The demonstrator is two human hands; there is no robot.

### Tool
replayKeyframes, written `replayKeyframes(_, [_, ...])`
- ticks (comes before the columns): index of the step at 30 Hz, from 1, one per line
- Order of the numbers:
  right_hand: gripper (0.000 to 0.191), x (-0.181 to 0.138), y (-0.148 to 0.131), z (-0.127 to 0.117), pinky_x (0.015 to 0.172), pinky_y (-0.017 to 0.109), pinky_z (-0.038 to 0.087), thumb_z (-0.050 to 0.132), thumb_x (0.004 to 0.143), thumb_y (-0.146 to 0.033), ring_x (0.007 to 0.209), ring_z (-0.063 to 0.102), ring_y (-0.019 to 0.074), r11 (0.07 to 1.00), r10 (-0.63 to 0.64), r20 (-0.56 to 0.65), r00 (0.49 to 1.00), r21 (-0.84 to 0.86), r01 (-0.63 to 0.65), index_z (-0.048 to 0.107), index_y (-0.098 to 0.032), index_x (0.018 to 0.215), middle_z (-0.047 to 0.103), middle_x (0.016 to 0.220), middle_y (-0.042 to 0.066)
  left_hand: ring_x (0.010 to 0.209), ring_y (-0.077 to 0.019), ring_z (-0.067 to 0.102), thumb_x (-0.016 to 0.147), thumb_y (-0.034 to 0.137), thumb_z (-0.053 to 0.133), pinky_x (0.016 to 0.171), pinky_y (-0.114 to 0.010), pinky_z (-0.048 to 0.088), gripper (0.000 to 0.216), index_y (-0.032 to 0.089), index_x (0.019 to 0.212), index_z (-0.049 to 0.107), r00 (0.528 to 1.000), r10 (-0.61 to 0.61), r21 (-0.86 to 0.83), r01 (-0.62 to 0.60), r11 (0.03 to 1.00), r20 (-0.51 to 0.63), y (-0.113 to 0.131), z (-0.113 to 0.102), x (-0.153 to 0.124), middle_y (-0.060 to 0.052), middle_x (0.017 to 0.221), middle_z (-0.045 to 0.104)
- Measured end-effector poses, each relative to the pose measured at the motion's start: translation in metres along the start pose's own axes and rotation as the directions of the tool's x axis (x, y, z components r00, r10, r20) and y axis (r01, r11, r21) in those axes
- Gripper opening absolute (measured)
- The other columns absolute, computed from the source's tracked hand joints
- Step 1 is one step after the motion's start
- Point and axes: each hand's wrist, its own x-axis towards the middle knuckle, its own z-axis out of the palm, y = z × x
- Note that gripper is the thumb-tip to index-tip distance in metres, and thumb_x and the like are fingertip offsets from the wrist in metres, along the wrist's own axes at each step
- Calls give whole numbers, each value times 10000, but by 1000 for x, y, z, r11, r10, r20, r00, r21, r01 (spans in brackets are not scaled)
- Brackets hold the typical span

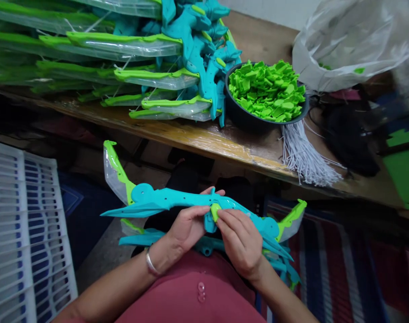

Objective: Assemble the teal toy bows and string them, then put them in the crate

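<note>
The toy bow point(171, 202) is lying across the person's lap, just below the edge of the wooden table point(197, 134), with its teal body running level from left to right and its green-and-clear limb tips rising at both ends. On the table a stack of finished bows point(124, 67) is resting beside a black bowl point(234, 114) of green bits. A second bow point(140, 240) is sitting underneath, touching the lap. The bow is looking light, stiff and hollow, smooth enough to slip, and its thin clear tips are probably the weakest part, so the thick middle grip is the safe place to hold. The left hand point(186, 226) is curling its fingers around that grip. The right hand point(241, 242) is pinching a small green piece point(215, 211) against it, fingertips pressed together.
</note>
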Motion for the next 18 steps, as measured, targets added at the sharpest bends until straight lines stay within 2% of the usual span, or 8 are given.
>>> replayKeyframes(3, [397,-1,-5,-4,874,500,652,532,938,-34,1086,728,310,998,1,10,1000,-66,0,638,-158,1300,759,1143,162,1201,-291,653,746,159,699,1101,-440,450,556,204,1297,638,999,32,30,-32,999,4,-3,2,-3,-107,1393,668])
replayKeyframes(6, [433,0,-11,-7,865,485,662,520,947,-42,1079,733,298,993,15,19,1000,-115,-12,619,-202,1337,762,1148,139,1218,-269,637,762,146,726,1083,-398,461,580,238,1326,628,998,68,71,-69,995,13,-6,3,-6,-88,1444,633])
replayKeyframes(9, [434,0,-15,-7,873,482,659,530,931,-25,1090,728,307,995,11,20,1000,-104,-9,623,-169,1329,759,1147,157,1250,-262,613,771,143,760,1088,-383,457,610,263,1351,613,992,116,110,-120,987,39,-7,4,-9,-80,1477,607])
replayKeyframes(12, [379,2,-17,-6,877,487,648,553,924,-24,1070,728,313,997,26,10,1000,-68,-26,655,-163,1261,765,1114,153,1228,-257,625,743,126,801,1064,-375,476,647,275,1342,610,989,144,152,-145,978,19,-6,4,-9,-75,1466,613])
replayKeyframes(16, [288,15,-16,-15,880,459,624,596,936,-39,995,713,260,980,177,70,982,80,-183,670,-247,1121,769,1030,65,1199,-264,645,727,131,814,1024,-372,508,627,270,1307,622,989,150,182,-149,972,10,-6,3,-9,-84,1434,638])
replayKeyframes(18, [256,24,-8,-23,926,467,600,638,946,-108,1037,680,259,951,259,124,958,138,-275,653,-263,1149,746,1049,59,1218,-274,638,728,144,815,1020,-378,516,622,274,1305,620,992,125,194,-128,973,24,-5,1,-10,-85,1410,654])
